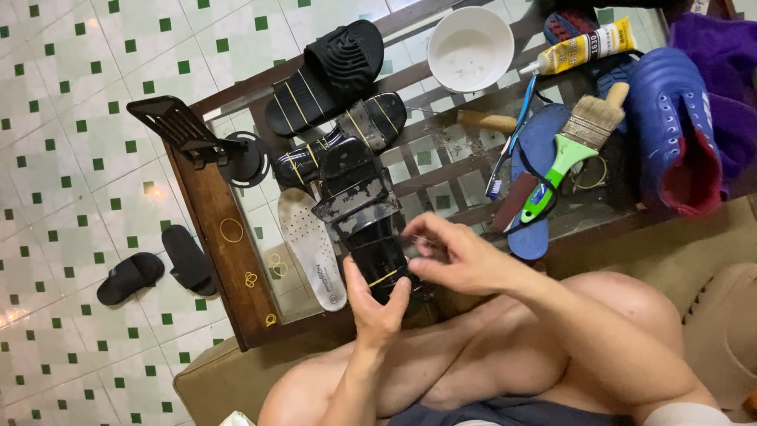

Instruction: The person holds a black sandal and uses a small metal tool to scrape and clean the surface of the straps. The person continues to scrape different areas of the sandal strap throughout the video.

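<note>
Left hand (377,304) gripped the sandal (367,229) steady (heel end) while right hand (457,256) pinched a thin band (422,241) against it.

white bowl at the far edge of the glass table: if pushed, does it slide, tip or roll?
The white bowl sits upright and looks wide and low, so it would probably slide on the glass table rather than tip. It looks nearly empty, so likely light. It could be fragile if ceramic; the material cannot be told.
</note>
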